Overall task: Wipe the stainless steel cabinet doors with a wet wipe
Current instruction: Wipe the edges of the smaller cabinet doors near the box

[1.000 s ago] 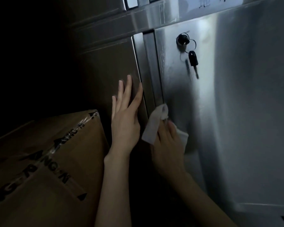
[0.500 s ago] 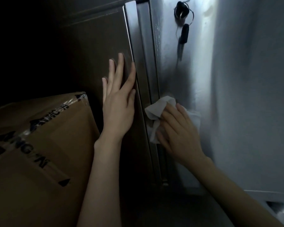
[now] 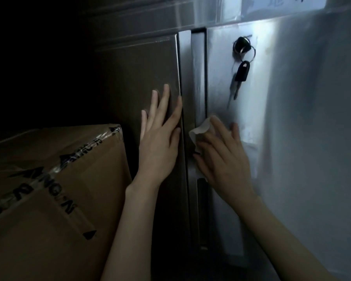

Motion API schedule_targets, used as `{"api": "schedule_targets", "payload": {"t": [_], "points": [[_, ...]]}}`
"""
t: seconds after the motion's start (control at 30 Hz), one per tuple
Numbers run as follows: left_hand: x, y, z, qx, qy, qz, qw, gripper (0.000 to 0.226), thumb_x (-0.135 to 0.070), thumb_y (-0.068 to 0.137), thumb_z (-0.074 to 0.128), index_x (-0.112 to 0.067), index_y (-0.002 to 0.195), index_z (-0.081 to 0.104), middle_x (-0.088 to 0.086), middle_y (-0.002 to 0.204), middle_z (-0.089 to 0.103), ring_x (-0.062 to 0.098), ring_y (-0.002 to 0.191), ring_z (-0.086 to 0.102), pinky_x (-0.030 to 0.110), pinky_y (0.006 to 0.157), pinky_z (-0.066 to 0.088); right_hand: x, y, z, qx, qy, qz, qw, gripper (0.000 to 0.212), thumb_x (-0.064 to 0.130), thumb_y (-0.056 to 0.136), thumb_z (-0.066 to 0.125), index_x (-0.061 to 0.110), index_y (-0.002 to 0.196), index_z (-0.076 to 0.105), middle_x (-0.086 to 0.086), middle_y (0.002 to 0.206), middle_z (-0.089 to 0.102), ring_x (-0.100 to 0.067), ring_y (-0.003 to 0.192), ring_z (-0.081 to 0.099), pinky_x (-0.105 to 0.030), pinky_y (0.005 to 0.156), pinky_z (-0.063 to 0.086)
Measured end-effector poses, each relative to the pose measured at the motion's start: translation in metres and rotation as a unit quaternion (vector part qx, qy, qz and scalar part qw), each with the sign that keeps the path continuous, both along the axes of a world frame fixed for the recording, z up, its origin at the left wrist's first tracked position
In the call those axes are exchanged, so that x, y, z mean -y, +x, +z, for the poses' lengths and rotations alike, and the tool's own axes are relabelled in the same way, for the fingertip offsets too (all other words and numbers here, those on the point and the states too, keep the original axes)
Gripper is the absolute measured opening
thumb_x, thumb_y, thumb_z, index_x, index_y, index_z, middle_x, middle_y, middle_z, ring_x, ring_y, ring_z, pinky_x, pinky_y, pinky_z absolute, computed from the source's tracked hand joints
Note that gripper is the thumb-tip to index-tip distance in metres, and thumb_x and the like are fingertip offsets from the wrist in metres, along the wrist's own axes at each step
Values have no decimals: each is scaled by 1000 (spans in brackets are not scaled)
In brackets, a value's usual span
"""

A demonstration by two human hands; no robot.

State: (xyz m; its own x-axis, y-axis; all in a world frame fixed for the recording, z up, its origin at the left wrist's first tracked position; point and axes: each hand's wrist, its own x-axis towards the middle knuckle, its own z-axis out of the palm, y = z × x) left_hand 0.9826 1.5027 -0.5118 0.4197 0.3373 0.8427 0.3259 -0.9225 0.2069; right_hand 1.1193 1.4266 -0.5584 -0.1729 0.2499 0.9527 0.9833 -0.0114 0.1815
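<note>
Gleaming brushed steel, the streaky right door (image 3: 302, 138) fills most of the view beside the darker left door (image 3: 138, 82) and a taped cardboard box (image 3: 49, 189) (black lettering). The left hand (image 3: 160, 145) lies flat, fingers spread, on the left door's edge; the right hand (image 3: 223, 159), fingers straight, presses a crumpled white wipe (image 3: 199, 128) against the right door, below a black-capped key (image 3: 242, 73).

place: probably a storeroom or back-of-house area; too dim to be sure
cabinet: stainless steel cabinet doors (image 3: 302, 138), key (image 3: 241, 73) hanging from lock (image 3: 241, 44)
storage: taped cardboard box (image 3: 39, 199) beside them
label: paper label (image 3: 282, 5) above, unreadable
</note>
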Motion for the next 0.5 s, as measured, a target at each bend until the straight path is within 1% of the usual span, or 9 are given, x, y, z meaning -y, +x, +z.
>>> {"api": "schedule_targets", "payload": {"t": [0.03,0.07,0.13,0.2,0.23,0.3,0.43,0.5], "points": [[0,0,-1,0,2,1,1000,72,4,95,49,-34,146,16,-18,156,-8,0,143,-19,32,117,-11,-2,0,4,-4,7,13,1000,25,9,85,64,-3,107,64,-18,119,62,-28,131,36,-47,114,20],[0,0,-1,1,4,1,1000,73,4,94,49,-35,146,16,-17,156,-7,1,143,-19,32,117,-11,-3,0,7,-9,13,25,1000,31,6,82,66,-4,111,62,-19,122,60,-28,131,36,-44,114,19],[0,0,-1,5,4,-1,1000,73,5,94,49,-34,146,16,-17,156,-7,2,144,-17,33,118,-9,-4,1,12,-5,22,40,999,46,0,81,67,-4,124,52,-21,131,52,-27,130,37,-40,114,20],[0,0,0,8,3,-4,1000,72,5,94,49,-34,146,16,-17,156,-6,3,144,-17,34,118,-9,-3,2,15,17,23,32,999,52,-4,81,64,-3,131,47,-16,138,41,-27,131,36,-39,113,22],[0,0,0,8,3,-4,1000,72,5,94,49,-34,145,16,-17,156,-6,2,144,-17,33,118,-9,-4,2,18,27,21,18,999,52,-4,83,61,-2,132,44,-14,140,37,-27,132,35,-39,113,23],[1,1,-1,9,2,-3,1000,73,6,94,48,-35,145,16,-18,155,-7,0,143,-18,32,117,-10,-5,2,25,43,19,-25,999,51,-1,86,57,-2,135,41,-15,144,34,-29,135,33,-39,114,22],[0,1,-2,5,8,-3,1000,73,8,93,47,-34,146,18,-17,156,-6,2,144,-18,31,118,-10,-14,5,45,66,20,-129,989,49,12,95,42,-2,141,35,-16,149,32,-28,140,27,-41,116,14],[0,0,-1,4,4,-5,1000,73,8,93,46,-34,146,18,-17,155,-7,1,143,-19,30,117,-11,-12,9,36,80,5,-148,986,49,15,96,41,0,142,34,-15,150,30,-27,141,24,-42,116,12]]}}
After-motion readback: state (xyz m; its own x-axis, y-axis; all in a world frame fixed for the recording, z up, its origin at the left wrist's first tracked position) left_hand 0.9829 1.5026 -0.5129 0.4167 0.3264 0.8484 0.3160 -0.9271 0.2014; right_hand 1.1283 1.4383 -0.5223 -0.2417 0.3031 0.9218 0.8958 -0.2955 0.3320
